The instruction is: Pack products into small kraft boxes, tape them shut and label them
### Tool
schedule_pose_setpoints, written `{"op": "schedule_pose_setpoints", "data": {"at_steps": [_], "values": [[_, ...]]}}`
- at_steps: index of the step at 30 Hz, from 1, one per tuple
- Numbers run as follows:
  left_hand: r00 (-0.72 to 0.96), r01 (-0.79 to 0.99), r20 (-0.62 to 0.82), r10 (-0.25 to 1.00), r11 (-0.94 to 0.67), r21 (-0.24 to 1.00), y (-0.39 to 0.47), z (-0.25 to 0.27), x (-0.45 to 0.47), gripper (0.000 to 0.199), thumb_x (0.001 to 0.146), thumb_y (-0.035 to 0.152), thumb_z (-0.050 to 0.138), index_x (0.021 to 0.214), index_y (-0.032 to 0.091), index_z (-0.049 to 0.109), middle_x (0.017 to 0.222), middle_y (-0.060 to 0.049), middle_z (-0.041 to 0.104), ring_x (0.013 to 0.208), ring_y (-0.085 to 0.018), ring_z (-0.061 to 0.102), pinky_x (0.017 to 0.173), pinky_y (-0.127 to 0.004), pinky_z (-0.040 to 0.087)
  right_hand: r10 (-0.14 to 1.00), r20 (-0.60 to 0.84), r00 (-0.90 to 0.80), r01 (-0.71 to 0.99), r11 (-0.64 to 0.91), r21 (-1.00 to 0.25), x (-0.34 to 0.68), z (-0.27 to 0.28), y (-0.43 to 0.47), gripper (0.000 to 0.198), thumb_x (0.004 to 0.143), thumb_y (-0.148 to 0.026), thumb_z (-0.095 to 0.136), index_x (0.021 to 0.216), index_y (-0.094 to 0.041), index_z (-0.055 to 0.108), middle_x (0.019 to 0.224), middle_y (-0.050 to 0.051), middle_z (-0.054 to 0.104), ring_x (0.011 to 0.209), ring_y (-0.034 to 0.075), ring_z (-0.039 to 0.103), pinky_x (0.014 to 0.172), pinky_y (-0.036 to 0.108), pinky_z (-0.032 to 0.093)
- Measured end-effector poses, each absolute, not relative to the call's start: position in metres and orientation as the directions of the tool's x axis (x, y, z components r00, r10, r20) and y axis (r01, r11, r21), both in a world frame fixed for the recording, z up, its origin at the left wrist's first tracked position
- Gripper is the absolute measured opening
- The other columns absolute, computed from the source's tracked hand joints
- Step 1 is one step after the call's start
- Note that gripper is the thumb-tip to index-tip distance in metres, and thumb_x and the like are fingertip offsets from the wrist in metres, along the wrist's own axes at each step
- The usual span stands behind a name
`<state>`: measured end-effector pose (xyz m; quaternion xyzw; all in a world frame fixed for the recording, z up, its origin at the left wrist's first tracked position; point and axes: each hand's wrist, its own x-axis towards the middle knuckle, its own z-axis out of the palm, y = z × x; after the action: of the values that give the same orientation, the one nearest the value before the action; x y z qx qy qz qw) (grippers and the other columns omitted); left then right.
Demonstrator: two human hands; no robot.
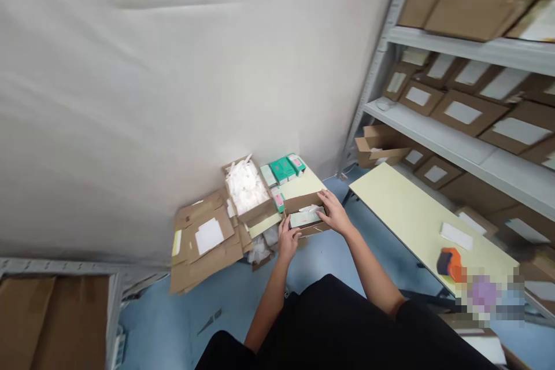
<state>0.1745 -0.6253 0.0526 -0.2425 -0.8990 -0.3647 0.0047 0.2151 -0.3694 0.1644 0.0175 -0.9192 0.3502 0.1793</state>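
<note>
A small open cardboard box (pixel 318 229) is at the near edge of the small table. Inside it lies a pale green carton (pixel 304 218) with some clear or white wrapping over it. My left hand (pixel 288 238) grips the box at its near left corner. My right hand (pixel 333 212) grips the opposite end, its fingers over the wall and its thumb towards the inside. Just beyond the box stands a green-and-white carton (pixel 278 199). Farther back are green cartons (pixel 282 170), beside a cardboard box filled with white pieces (pixel 246 186).
Flattened cardboard (pixel 217 260) is stacked to the left. On the right, a pale yellow table (pixel 385 199) bears an orange-and-black tape dispenser (pixel 451 264) and a white item (pixel 457 236). Shelving (pixel 463 144) full of labelled boxes lines the right side. A white wall (pixel 195 81) rises behind.
</note>
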Motion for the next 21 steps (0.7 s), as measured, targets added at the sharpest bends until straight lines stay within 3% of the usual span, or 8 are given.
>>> {"op": "schedule_pose_setpoints", "data": {"at_steps": [4, 11, 21], "values": [[-0.816, 0.531, 0.207, 0.540, 0.558, 0.637, -0.542, 0.053, 0.184, 0.020, 0.093, 0.022, 0.065, 0.097, 0.023, 0.084, 0.164, -0.009, 0.047, 0.151, -0.038, 0.039, 0.120, -0.062, 0.040, 0.288, 0.330, -0.899, 0.017, 0.776, -0.631, 0.264, 0.156, -0.285, 0.072, 0.097, -0.033, 0.060, 0.165, -0.031, 0.036, 0.169, 0.008, 0.038, 0.156, 0.032, 0.037, 0.128, 0.054, 0.036], [-0.634, 0.648, 0.182, 0.752, 0.387, 0.656, -0.397, 0.051, 0.208, 0.018, 0.092, 0.021, 0.065, 0.096, 0.022, 0.083, 0.166, -0.008, 0.044, 0.153, -0.037, 0.037, 0.122, -0.059, 0.039, 0.584, 0.262, -0.768, 0.345, 0.723, -0.598, 0.371, 0.130, -0.158, 0.069, 0.094, -0.036, 0.063, 0.161, -0.028, 0.045, 0.169, 0.011, 0.037, 0.155, 0.035, 0.037, 0.125, 0.056, 0.038], [-0.309, 0.751, 0.169, 0.936, 0.132, 0.647, -0.247, 0.028, 0.200, 0.021, 0.094, 0.021, 0.064, 0.101, 0.023, 0.083, 0.168, -0.007, 0.040, 0.157, -0.036, 0.033, 0.125, -0.058, 0.036, 0.835, 0.203, -0.511, 0.590, 0.512, -0.624, 0.447, 0.108, -0.085, 0.071, 0.095, -0.039, 0.062, 0.163, -0.029, 0.041, 0.171, 0.010, 0.034, 0.157, 0.033, 0.033, 0.126, 0.054, 0.036]]}}
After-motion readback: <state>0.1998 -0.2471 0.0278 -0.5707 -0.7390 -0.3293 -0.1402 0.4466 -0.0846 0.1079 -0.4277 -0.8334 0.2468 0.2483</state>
